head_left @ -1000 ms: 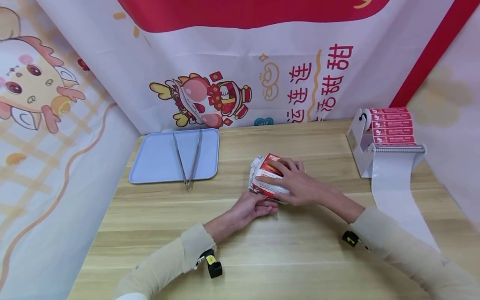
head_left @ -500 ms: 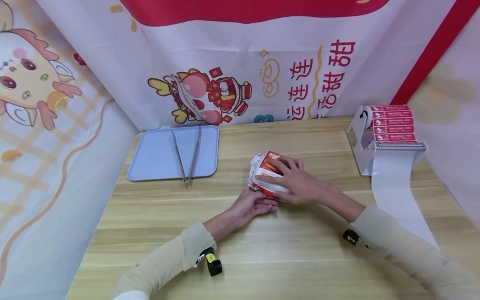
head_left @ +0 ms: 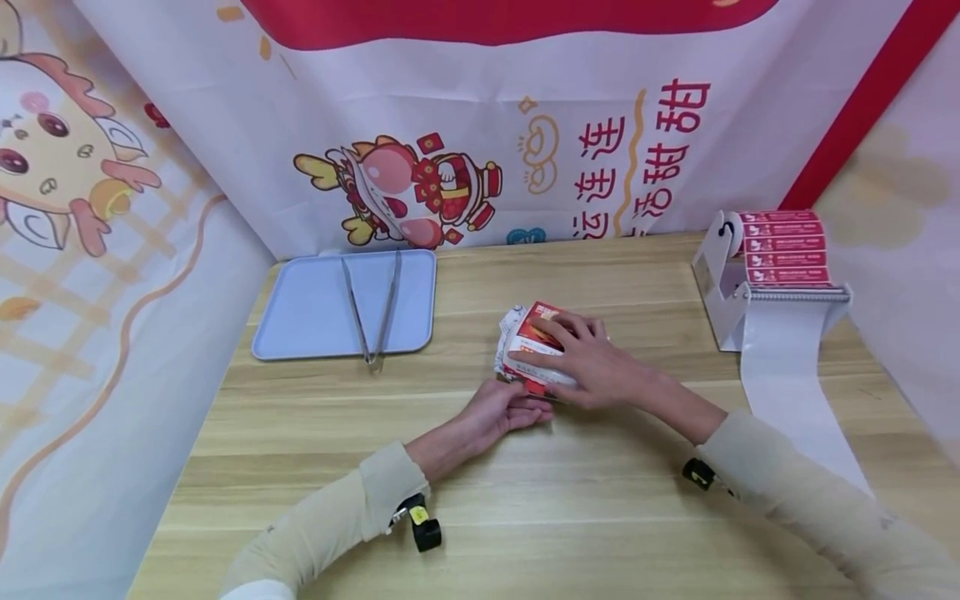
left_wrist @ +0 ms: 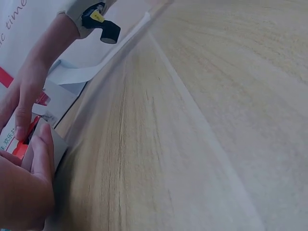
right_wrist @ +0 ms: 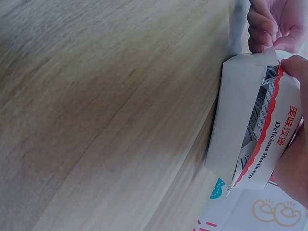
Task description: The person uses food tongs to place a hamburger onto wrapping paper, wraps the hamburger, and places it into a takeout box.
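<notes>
A red and white hamburger box [head_left: 546,375], printed "Delicious Hamburger", sits on the wooden table in front of me. My right hand [head_left: 600,367] holds it from above, fingers spread over the lid and thumb at the near side. At the box's near left corner, my left hand [head_left: 498,412] pinches the edge between thumb and fingers. The right wrist view shows a gap between lid and base, with printed wrapping paper [right_wrist: 260,113] inside. Some of that paper also sticks out on the left in the head view. What the paper wraps is hidden.
To the left lies a light blue tray [head_left: 300,308] with metal tongs [head_left: 357,317] across it, their joined end over its near edge. A label dispenser [head_left: 712,292] with a red roll stands at right, its white strip [head_left: 791,392] trailing forward. A printed cloth hangs behind.
The head view has tilted slightly. Both hands stay at the box in almost the same pose.
</notes>
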Demonstrator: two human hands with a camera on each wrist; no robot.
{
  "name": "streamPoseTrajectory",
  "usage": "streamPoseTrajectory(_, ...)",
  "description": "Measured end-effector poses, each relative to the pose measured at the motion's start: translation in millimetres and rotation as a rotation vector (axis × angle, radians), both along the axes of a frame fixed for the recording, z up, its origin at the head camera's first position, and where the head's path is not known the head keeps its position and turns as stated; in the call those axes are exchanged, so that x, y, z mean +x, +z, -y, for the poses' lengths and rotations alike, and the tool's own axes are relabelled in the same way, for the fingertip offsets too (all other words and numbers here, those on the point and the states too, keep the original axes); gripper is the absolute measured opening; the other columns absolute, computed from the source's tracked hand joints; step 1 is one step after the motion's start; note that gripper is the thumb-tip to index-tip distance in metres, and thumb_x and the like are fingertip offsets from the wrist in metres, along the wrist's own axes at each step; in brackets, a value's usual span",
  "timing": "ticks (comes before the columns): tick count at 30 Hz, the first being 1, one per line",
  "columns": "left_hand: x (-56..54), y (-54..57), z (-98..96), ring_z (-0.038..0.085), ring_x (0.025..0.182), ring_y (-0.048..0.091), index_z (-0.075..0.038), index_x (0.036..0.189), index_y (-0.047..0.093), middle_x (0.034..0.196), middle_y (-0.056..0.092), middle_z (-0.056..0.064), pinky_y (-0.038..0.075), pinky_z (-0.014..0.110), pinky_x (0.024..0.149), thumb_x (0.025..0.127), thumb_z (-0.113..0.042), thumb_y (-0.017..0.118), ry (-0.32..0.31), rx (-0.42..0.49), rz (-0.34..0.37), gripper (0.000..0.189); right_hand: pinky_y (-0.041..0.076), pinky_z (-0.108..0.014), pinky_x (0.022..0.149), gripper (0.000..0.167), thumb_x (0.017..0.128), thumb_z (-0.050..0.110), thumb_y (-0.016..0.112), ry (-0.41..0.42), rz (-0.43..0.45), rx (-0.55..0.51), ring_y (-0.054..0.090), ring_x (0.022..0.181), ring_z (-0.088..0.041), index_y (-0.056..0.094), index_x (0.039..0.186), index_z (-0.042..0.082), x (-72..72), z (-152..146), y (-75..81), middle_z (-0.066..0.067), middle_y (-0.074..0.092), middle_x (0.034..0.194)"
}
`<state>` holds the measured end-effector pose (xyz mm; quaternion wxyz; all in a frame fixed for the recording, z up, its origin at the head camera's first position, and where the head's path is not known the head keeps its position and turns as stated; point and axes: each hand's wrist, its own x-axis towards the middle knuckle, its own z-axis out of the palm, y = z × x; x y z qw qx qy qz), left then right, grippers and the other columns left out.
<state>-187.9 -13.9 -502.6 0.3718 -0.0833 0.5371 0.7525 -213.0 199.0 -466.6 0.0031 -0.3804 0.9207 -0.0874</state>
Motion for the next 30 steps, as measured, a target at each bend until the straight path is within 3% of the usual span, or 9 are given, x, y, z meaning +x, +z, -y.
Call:
streamPoseTrajectory(8,0.3,1.4,-3.2,0.019,0.080,0.075,0.009,0.124,0.058,0.081,0.075,0.009,0.060,0.023,0.075,0.103,-0.011,0.041,0.011,-0.030,0.002,0.034,0.028,-0.059,0.103,0.063,0.097,0.052,0.054,-0.001,-0.019,0.004,0.021,0.144,-0.039,0.022,0.151,0.057,0.2,-0.5,-3.6,-0.008,0.022,0.164)
streamPoseTrajectory(18,-0.5,1.9,-0.5,0.022,0.088,0.075,0.007,0.131,0.055,0.091,0.076,0.013,0.060,0.028,0.082,0.102,-0.008,0.039,-0.004,0.010,-0.013,0.036,0.028,-0.062,0.106,0.058,0.099,0.053,0.047,0.021,-0.047,0.047,0.021,0.144,-0.038,0.025,0.153,0.052,3.6,-0.1,-4.4,-0.010,0.021,0.165)
streamPoseTrajectory(24,0.5,1.9,1.4,0.021,0.087,0.075,0.009,0.129,0.056,0.094,0.075,0.014,0.060,0.026,0.081,0.097,-0.002,0.040,-0.028,-0.033,-0.033,0.037,0.030,-0.062,0.105,0.055,0.100,0.051,0.046,0.035,-0.086,0.077,0.025,0.142,-0.037,0.028,0.152,0.051,6.1,1.1,-3.6,-0.010,0.024,0.164)
streamPoseTrajectory(30,1.1,0.9,2.2,0.017,0.085,0.074,0.011,0.127,0.057,0.090,0.074,0.010,0.059,0.023,0.080,0.104,-0.004,0.042,-0.055,-0.076,-0.067,0.032,0.029,-0.065,0.106,0.054,0.100,0.050,0.046,0.008,-0.083,0.135,0.025,0.144,-0.038,0.030,0.152,0.049,8.8,4.9,-0.4,-0.011,0.024,0.164)
